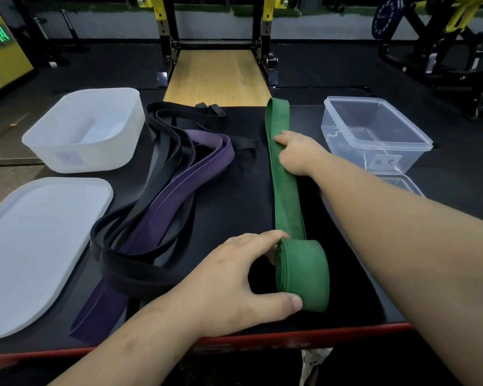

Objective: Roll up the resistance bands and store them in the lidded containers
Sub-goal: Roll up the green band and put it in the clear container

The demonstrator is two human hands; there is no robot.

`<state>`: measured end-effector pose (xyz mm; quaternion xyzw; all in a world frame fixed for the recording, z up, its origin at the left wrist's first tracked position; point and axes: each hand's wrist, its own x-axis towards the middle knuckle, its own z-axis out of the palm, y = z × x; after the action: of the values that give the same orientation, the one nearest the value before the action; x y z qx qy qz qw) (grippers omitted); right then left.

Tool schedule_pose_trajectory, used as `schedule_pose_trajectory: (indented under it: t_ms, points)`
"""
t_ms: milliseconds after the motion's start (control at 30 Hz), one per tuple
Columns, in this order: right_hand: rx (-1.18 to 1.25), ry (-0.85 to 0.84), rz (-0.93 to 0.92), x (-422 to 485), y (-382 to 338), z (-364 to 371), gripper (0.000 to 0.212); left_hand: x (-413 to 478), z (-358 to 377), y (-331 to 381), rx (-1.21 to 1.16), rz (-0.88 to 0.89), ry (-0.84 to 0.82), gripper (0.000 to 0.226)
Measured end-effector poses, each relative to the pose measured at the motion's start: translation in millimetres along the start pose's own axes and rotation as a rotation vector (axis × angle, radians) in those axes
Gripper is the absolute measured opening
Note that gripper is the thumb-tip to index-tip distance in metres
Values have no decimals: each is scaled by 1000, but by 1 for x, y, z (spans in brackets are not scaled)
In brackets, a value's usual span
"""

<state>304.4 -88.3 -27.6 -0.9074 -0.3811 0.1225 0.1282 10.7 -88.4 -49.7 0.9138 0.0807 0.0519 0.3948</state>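
Gripping the rolled-up end of the green band [303,274] near the table's [243,190] front edge, the left hand [234,277] has its thumb and fingers curled round the coil. The right hand [299,154] lies on the flat stretch farther up, index finger straight, the rest tucked, so can't tell if they're pinching. The clear container [374,135] sits open just right of it, and the purple band [179,185] is heaped to the left.

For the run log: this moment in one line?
step: rolling green band | left hand: grips rolled end | right hand: rests on flat length | purple band, black bands: unrolled | white container, clear container: open
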Motion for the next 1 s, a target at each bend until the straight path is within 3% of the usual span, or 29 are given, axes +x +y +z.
schedule_pose_trajectory:
  t_ms: [233,500,733,1000]
  points:
    - [40,13,-79,-84,1,0,51,-1,2,-1,-10,-15,26,81]
    - [284,-15,13,-229,19,-9,39,-4,2,5,-33,-49,79,87]
    - [421,-27,-83,-239,34,28,56,-4,5,10,-134,-31,65,63]
    - [493,-123,-165,-245,48,20,73,-1,10,10,-24,-67,71,80]
